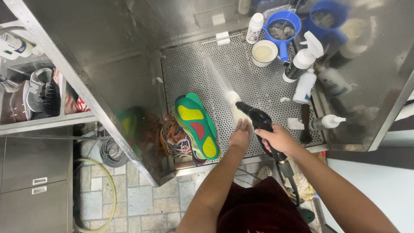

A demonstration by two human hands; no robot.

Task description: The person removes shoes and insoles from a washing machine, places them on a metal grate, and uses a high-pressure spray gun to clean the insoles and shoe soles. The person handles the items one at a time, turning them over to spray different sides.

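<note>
My right hand (279, 139) grips a black spray gun (258, 119) with a hose trailing down from it. Its nozzle points at a white shoe piece (235, 105) that my left hand (240, 133) holds from below, over the perforated metal tray (202, 73). A thin jet of spray streaks away from the white piece toward the back left. To the left of my hands a green insole (196, 125) with yellow and red patches leans on a heap of coloured laces (174, 139).
At the back stand a white cup (264, 52), a blue jug (282, 29), a white bottle (254, 27) and several spray bottles (303, 59). A dark brush (305, 124) lies at the right. Steel walls enclose the tray. A shelf at left holds a sneaker (36, 92).
</note>
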